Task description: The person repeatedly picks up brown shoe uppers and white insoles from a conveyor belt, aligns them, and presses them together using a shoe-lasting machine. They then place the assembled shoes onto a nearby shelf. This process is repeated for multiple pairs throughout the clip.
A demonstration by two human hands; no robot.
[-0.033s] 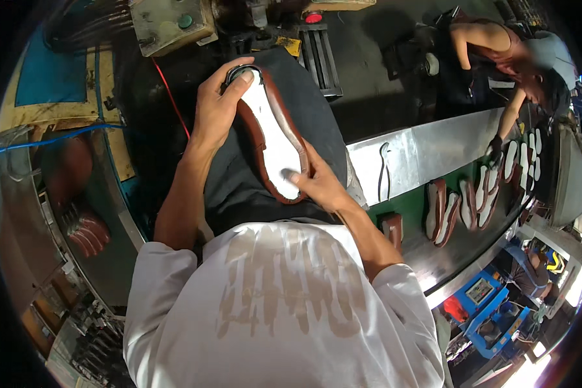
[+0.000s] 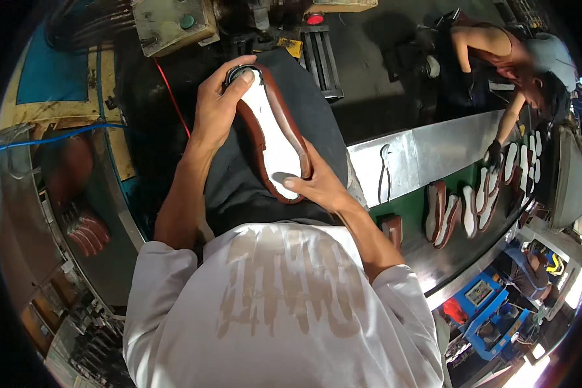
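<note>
Both hands hold a brown leather shoe upper (image 2: 279,113), its long white underside turned up, over my dark-clothed lap. My left hand (image 2: 218,97) wraps the far end, with the thumb pressed on the white face beside a dark curved rim. Round the near end's right side, my right hand (image 2: 320,184) grips the brown edge, its thumb lying on the white surface. A grey smudge shows next to that thumb. Fingers beneath the shoe are mostly hidden.
Pincers (image 2: 385,173) lie on a metal ledge (image 2: 433,145) at right. Beyond it, a green belt (image 2: 415,204) carries several similar brown-and-white shoes (image 2: 447,220). A co-worker's gloved hand (image 2: 495,152) reaches over them. A machine box (image 2: 171,26) stands at the far left.
My right thumb has slid slightly nearer along the white underside. The co-worker's gloved hand and one shoe on the belt have shifted a little. My left hand keeps its place.
</note>
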